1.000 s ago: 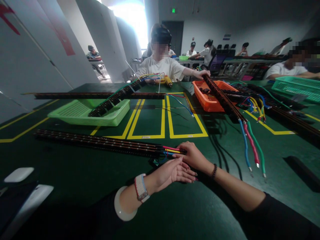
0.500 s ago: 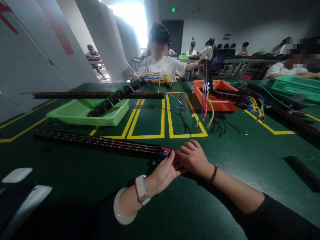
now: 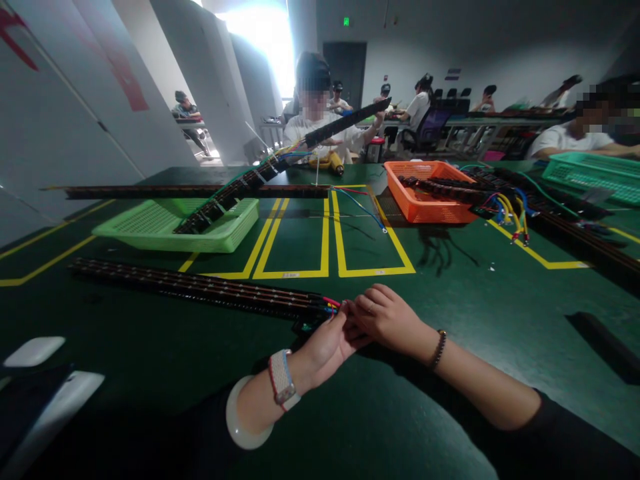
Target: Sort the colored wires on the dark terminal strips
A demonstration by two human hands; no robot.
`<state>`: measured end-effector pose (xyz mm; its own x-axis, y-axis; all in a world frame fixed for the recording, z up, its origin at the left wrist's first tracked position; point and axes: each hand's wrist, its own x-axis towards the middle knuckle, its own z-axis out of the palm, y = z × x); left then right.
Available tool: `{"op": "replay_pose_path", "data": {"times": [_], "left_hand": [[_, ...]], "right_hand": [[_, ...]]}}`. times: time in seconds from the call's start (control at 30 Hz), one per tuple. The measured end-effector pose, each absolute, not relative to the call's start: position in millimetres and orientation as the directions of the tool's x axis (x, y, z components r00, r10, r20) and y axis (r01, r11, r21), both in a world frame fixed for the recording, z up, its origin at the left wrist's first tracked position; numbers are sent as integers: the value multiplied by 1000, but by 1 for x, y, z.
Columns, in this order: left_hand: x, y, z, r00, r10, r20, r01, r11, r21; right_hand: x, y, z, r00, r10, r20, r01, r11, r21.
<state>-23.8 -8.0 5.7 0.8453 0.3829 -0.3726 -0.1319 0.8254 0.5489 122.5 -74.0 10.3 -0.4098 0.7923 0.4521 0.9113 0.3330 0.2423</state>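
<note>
A long black strip assembly (image 3: 200, 285) with copper-coloured lines lies on the green table, its right end near my hands. Red, yellow and blue wires (image 3: 331, 304) come out of that end. My left hand (image 3: 327, 347), palm partly up, pinches the wires between thumb and fingers. Closed against it from the right, my right hand (image 3: 387, 319) has its fingers wrapped round the same wires. The wire ends are hidden inside the fingers.
A light green basket (image 3: 233, 237) holds a black strip at the left. An orange basket (image 3: 450, 212) with black parts stands at the back right. Opposite, a person (image 3: 300, 127) holds a strip near a yellow tool (image 3: 335, 162). A black piece (image 3: 603, 348) lies at the right.
The person opposite has moved the wired strip away from above the orange basket and now holds a raised black strip. My hands stay together; the right has shifted slightly.
</note>
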Motion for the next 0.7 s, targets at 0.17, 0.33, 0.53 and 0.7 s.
{"op": "replay_pose_path", "data": {"times": [0.17, 0.33, 0.53, 0.7], "left_hand": [[-24, -9, 6, 866, 378, -328, -144, 815, 561], [-24, -8, 4, 871, 361, -333, -119, 813, 570], [-25, -8, 7, 863, 364, -351, -90, 794, 601], [-24, -6, 3, 893, 330, -307, -63, 765, 641]], "right_hand": [[130, -74, 28, -268, 878, 395, 963, 239, 122], [135, -75, 31, -281, 927, 248, 960, 272, 72], [136, -74, 32, -233, 949, 212, 971, 240, -6], [147, -68, 26, -40, 988, 149, 918, 95, -385]]}}
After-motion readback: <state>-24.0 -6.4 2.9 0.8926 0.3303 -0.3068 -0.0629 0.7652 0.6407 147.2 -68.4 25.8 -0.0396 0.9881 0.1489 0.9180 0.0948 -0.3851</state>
